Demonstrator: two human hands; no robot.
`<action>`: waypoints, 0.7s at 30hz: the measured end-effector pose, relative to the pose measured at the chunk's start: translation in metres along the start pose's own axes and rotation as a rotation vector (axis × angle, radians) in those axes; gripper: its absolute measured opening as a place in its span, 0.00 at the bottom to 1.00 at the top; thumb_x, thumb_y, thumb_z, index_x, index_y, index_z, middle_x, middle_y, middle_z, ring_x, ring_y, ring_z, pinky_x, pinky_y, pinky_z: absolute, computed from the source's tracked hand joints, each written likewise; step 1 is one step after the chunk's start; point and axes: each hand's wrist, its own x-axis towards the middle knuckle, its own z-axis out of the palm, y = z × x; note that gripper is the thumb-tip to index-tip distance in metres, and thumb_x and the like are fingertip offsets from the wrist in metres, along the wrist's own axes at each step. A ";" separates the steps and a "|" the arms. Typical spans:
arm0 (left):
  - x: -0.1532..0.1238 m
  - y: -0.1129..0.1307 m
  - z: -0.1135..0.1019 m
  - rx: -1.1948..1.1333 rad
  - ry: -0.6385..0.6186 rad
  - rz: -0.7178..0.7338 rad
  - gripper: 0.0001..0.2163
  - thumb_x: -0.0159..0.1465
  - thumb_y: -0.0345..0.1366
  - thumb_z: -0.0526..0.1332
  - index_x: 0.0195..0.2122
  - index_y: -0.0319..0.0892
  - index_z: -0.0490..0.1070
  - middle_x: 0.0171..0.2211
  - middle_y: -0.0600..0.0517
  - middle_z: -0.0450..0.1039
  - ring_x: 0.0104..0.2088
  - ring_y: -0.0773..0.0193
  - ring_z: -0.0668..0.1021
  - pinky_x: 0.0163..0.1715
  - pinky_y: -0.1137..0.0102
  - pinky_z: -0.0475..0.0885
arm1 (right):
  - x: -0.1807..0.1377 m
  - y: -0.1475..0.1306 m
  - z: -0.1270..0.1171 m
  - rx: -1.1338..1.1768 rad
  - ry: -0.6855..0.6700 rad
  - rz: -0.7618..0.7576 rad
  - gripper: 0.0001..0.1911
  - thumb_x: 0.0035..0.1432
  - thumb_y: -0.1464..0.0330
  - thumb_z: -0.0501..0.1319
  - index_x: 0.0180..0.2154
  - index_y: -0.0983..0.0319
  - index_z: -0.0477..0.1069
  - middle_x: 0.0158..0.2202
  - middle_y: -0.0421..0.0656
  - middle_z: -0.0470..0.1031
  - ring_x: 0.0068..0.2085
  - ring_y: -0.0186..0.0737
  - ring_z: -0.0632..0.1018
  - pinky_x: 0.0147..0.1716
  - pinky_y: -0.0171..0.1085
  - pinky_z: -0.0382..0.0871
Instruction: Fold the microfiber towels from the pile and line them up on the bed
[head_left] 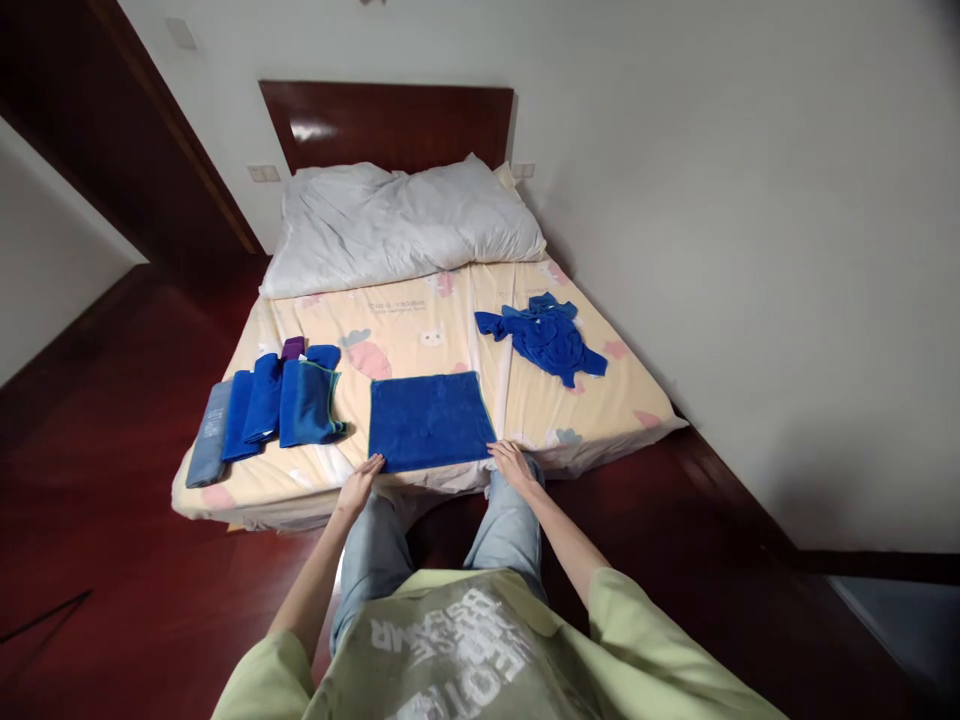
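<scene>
A blue towel (427, 420) lies flat and folded into a rectangle near the foot of the bed. My left hand (360, 483) pinches its near left corner. My right hand (511, 462) holds its near right corner, fingers closed on the edge. To the left sits a row of folded blue towels (281, 405) with a grey one (208, 435) at the end and a purple one (293, 347) behind. A crumpled blue towel heap (546, 338) lies on the right side of the bed.
The bed (420, 330) has a pale yellow cartoon sheet, a white duvet (397, 225) bunched at the dark wooden headboard (390, 120). A white wall runs along the right. Dark red wooden floor (97, 520) surrounds the bed, and my knees touch its foot.
</scene>
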 end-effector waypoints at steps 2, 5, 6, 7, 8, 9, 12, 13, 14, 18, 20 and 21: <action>-0.002 0.001 -0.002 -0.093 0.083 -0.056 0.34 0.56 0.21 0.50 0.63 0.44 0.73 0.61 0.48 0.75 0.65 0.58 0.73 0.67 0.55 0.69 | -0.001 0.000 0.003 0.074 0.065 0.054 0.23 0.61 0.81 0.54 0.50 0.61 0.81 0.56 0.48 0.80 0.57 0.46 0.78 0.60 0.49 0.71; 0.005 0.001 -0.005 -0.207 0.203 -0.153 0.31 0.52 0.23 0.53 0.56 0.42 0.79 0.55 0.46 0.79 0.59 0.53 0.77 0.63 0.52 0.72 | 0.005 0.003 0.005 0.199 0.157 0.138 0.27 0.56 0.81 0.54 0.52 0.60 0.81 0.56 0.48 0.80 0.58 0.44 0.77 0.62 0.48 0.71; 0.009 0.000 -0.005 -0.234 0.234 -0.186 0.29 0.51 0.24 0.54 0.52 0.42 0.81 0.53 0.45 0.79 0.57 0.51 0.77 0.62 0.51 0.73 | 0.008 0.005 0.006 0.245 0.179 0.170 0.27 0.55 0.80 0.55 0.51 0.60 0.81 0.55 0.48 0.80 0.58 0.45 0.77 0.61 0.49 0.72; 0.012 0.000 -0.005 -0.255 0.259 -0.215 0.27 0.51 0.25 0.55 0.49 0.42 0.83 0.52 0.44 0.80 0.55 0.49 0.77 0.61 0.51 0.74 | 0.011 0.007 0.006 0.295 0.197 0.204 0.27 0.53 0.80 0.56 0.50 0.59 0.82 0.54 0.48 0.81 0.57 0.46 0.78 0.60 0.49 0.73; 0.015 -0.001 -0.005 -0.270 0.277 -0.241 0.25 0.50 0.26 0.56 0.46 0.42 0.84 0.51 0.43 0.79 0.54 0.48 0.78 0.60 0.50 0.74 | 0.014 0.010 0.006 0.352 0.211 0.236 0.26 0.52 0.79 0.56 0.48 0.59 0.83 0.54 0.49 0.81 0.56 0.46 0.79 0.58 0.50 0.74; 0.018 -0.003 -0.005 -0.280 0.290 -0.263 0.23 0.50 0.27 0.56 0.44 0.42 0.84 0.49 0.42 0.79 0.53 0.48 0.78 0.59 0.50 0.74 | 0.016 0.013 0.006 0.408 0.220 0.261 0.25 0.51 0.78 0.57 0.47 0.59 0.83 0.53 0.50 0.81 0.55 0.47 0.80 0.56 0.49 0.76; 0.024 -0.006 -0.002 -0.311 0.305 -0.300 0.21 0.50 0.29 0.56 0.42 0.41 0.85 0.46 0.41 0.77 0.50 0.49 0.79 0.57 0.51 0.76 | 0.021 0.020 0.007 0.520 0.223 0.291 0.24 0.49 0.77 0.57 0.44 0.60 0.84 0.52 0.51 0.81 0.52 0.46 0.82 0.50 0.46 0.79; 0.025 -0.007 -0.002 -0.326 0.308 -0.310 0.21 0.51 0.30 0.56 0.41 0.42 0.85 0.45 0.42 0.77 0.49 0.50 0.80 0.56 0.52 0.77 | 0.023 0.021 0.007 0.531 0.217 0.290 0.25 0.48 0.78 0.57 0.44 0.60 0.84 0.52 0.51 0.81 0.52 0.46 0.82 0.50 0.45 0.79; 0.026 -0.007 -0.001 -0.342 0.311 -0.319 0.20 0.52 0.31 0.56 0.40 0.42 0.84 0.45 0.42 0.77 0.49 0.51 0.80 0.55 0.54 0.77 | 0.024 0.022 0.008 0.532 0.208 0.288 0.26 0.45 0.79 0.56 0.43 0.60 0.85 0.51 0.51 0.82 0.52 0.46 0.82 0.50 0.45 0.79; 0.026 -0.009 0.000 -0.400 0.323 -0.343 0.16 0.56 0.35 0.56 0.38 0.44 0.84 0.43 0.44 0.77 0.48 0.53 0.80 0.53 0.56 0.79 | 0.026 0.023 0.012 0.554 0.215 0.307 0.29 0.39 0.80 0.55 0.40 0.60 0.85 0.49 0.49 0.83 0.52 0.47 0.82 0.53 0.47 0.78; 0.025 -0.009 0.001 -0.425 0.334 -0.353 0.16 0.57 0.37 0.56 0.37 0.43 0.84 0.44 0.43 0.77 0.49 0.52 0.80 0.53 0.56 0.78 | 0.025 0.023 0.013 0.580 0.225 0.327 0.29 0.39 0.80 0.54 0.39 0.61 0.85 0.49 0.50 0.83 0.52 0.47 0.82 0.52 0.47 0.79; 0.024 -0.009 0.001 -0.438 0.339 -0.357 0.15 0.58 0.38 0.56 0.37 0.43 0.83 0.44 0.42 0.77 0.49 0.52 0.80 0.54 0.56 0.78 | 0.025 0.024 0.014 0.592 0.224 0.335 0.28 0.39 0.80 0.54 0.39 0.61 0.85 0.49 0.50 0.83 0.52 0.47 0.83 0.52 0.47 0.79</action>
